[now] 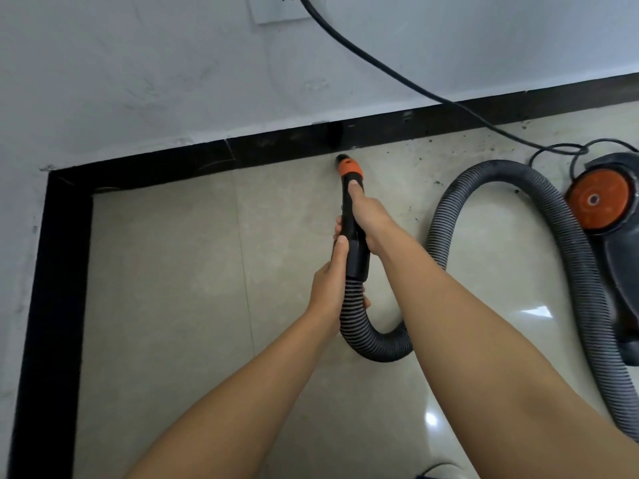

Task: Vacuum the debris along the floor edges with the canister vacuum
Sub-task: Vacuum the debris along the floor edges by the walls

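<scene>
The black vacuum nozzle (pixel 351 233) with an orange collar (pixel 350 168) points at the floor just in front of the black baseboard (pixel 276 143). My right hand (pixel 366 216) grips the upper part of the nozzle, thumb lying along it toward the collar. My left hand (pixel 330 288) grips the lower end where the ribbed grey hose (pixel 449 216) joins. The hose loops down, then arcs right to the dark canister vacuum (pixel 608 209) with its orange wheel. Dark debris specks (pixel 435 183) lie on the tiles near the baseboard, right of the nozzle.
A black power cord (pixel 397 74) runs from a wall socket (pixel 276 8) at the top down to the canister. The baseboard turns a corner at the left (pixel 55 271). Beige glossy floor tiles (pixel 190 271) spread left of my arms.
</scene>
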Tool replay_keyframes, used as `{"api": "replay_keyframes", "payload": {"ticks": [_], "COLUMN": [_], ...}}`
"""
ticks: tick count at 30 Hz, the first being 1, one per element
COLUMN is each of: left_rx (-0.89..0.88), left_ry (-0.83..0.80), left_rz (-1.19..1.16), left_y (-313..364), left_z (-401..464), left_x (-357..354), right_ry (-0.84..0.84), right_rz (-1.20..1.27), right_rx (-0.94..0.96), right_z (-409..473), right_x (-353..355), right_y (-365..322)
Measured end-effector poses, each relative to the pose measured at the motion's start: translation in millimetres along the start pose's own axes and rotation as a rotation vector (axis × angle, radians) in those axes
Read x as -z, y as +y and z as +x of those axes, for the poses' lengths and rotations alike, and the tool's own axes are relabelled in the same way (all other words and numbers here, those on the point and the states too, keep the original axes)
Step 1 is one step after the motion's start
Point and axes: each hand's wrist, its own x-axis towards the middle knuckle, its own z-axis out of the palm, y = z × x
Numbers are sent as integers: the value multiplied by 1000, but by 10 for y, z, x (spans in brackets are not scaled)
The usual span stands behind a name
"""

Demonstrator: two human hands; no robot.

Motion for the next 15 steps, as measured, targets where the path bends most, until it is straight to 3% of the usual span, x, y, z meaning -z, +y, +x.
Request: {"api": "replay_keyframes", "payload": {"ticks": [5, 15], "left_rx": [-33, 22], "left_ry": [45, -83], "left_rz": [-63, 93], "left_y": [-45, 182], "left_z": [10, 217], "left_x": [147, -258], "right_ry": [-83, 85], "right_rz": [-38, 67], "right_rx": [1, 26], "right_z": [-7, 161], "right_x": [-219, 362], "right_y": [27, -155]}}
